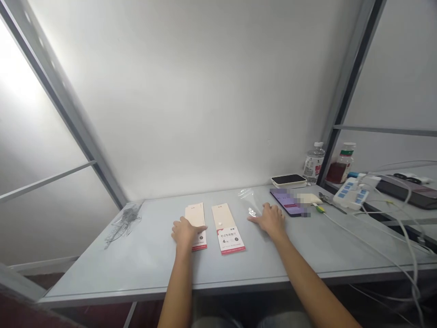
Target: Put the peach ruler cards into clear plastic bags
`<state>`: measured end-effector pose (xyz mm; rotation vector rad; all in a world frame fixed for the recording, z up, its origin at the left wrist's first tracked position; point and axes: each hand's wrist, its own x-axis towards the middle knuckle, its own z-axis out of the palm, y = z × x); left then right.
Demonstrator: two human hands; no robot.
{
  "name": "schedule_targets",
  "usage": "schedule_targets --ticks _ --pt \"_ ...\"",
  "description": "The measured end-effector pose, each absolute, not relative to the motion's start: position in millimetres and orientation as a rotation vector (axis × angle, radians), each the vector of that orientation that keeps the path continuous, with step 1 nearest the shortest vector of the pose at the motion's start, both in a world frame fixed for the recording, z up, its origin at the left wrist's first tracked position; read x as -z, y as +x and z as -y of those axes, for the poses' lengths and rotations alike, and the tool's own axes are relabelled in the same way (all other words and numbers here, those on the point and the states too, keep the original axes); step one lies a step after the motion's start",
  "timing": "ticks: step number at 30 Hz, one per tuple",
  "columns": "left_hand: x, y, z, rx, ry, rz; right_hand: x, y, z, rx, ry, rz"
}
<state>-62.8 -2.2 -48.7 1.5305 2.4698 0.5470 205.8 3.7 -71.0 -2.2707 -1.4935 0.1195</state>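
Note:
Over the lower half of a small stack of cream and white card packets (195,215) lies my left hand (184,233). Its thumb reaches across to the stack's right edge, while the fingers spread to the left; the hand is open. Beside it, a single cream packet (223,216) with a white, red-edged printed label lies flat, bearing a small white spot. My right hand (271,221) rests open on a clear plastic bag (251,200), thumb stretched left. Small white pieces or markings show in the bag near the thumb; its lower part is partly hidden.
Crumpled clear plastic with dark strands (127,218) lies at left. Toward the right are a purple-screened phone (287,202), a white-cased device (289,181), a bottle (314,164), a jar of red contents (341,164), scissors-like metal tool (332,203), power strip (351,193) and trailing cables.

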Motion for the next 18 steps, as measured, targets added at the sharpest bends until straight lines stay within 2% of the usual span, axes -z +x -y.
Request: schedule_targets --ticks 18 --pt "47.7 -78.3 2.6 -0.76 1.499 -2.303 69.4 212.8 -3.6 -0.161 -2.072 1.621"
